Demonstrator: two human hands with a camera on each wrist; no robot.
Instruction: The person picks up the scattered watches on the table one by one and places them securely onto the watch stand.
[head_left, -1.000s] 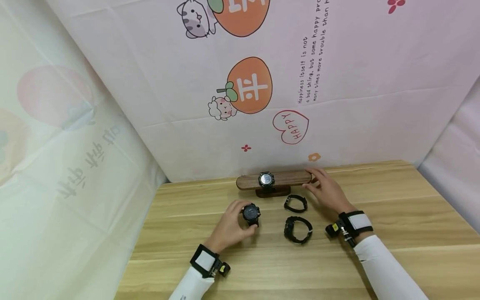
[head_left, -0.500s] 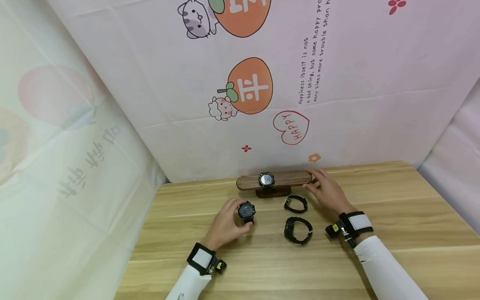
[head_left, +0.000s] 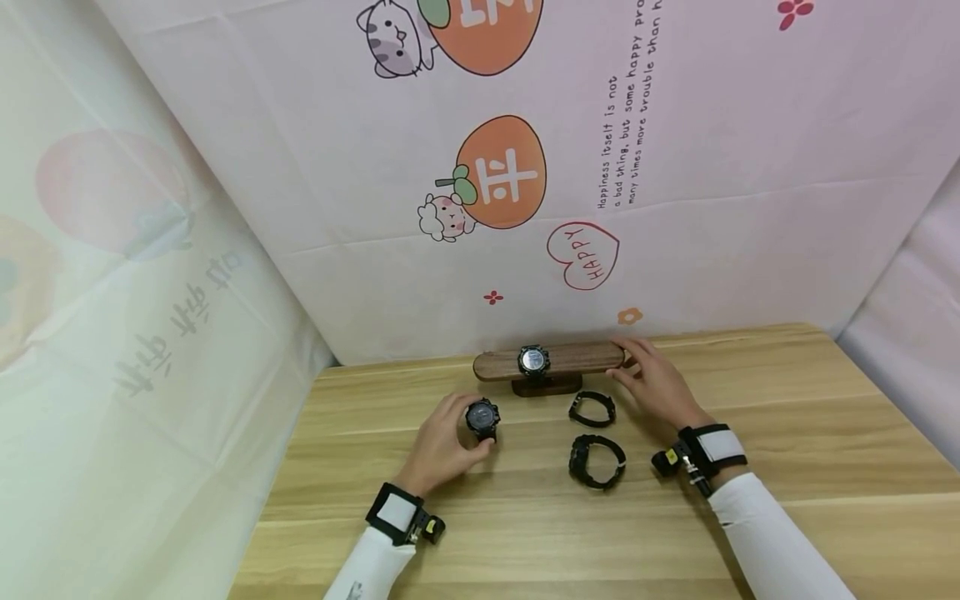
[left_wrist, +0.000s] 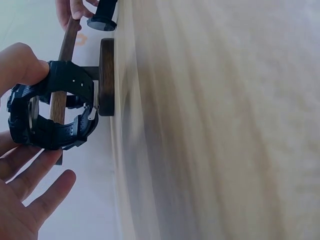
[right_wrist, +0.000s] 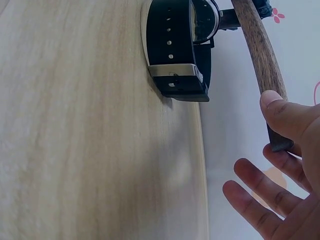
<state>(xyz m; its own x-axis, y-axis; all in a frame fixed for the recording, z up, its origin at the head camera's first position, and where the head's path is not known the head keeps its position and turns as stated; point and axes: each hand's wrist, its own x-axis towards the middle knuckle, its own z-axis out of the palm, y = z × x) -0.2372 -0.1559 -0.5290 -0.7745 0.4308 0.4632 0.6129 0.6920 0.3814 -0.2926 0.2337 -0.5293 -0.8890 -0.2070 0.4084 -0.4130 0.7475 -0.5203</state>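
Observation:
My left hand [head_left: 435,447] pinches a black wristwatch [head_left: 482,416] between thumb and fingers, left of and nearer me than a dark wooden watch stand [head_left: 585,357]. In the left wrist view the held watch's strap [left_wrist: 77,77] is buckled into a loop, and the stand's bar shows through and behind it. My right hand [head_left: 662,388] grips the right end of the bar, thumb in front and fingers behind, as the right wrist view shows. Another black watch [head_left: 534,359] is fastened round the bar left of its middle, dial facing me.
Two more black watches lie on their sides on the wooden table [head_left: 525,533]: one [head_left: 611,409] just in front of the stand, the other [head_left: 580,457] nearer me. A printed white cloth [head_left: 375,275] rises right behind the stand, with another cloth wall at the left.
My left hand has drawn back a little to the left with the watch in its grip, away from the two lying watches. The right hand and the stand stay put.

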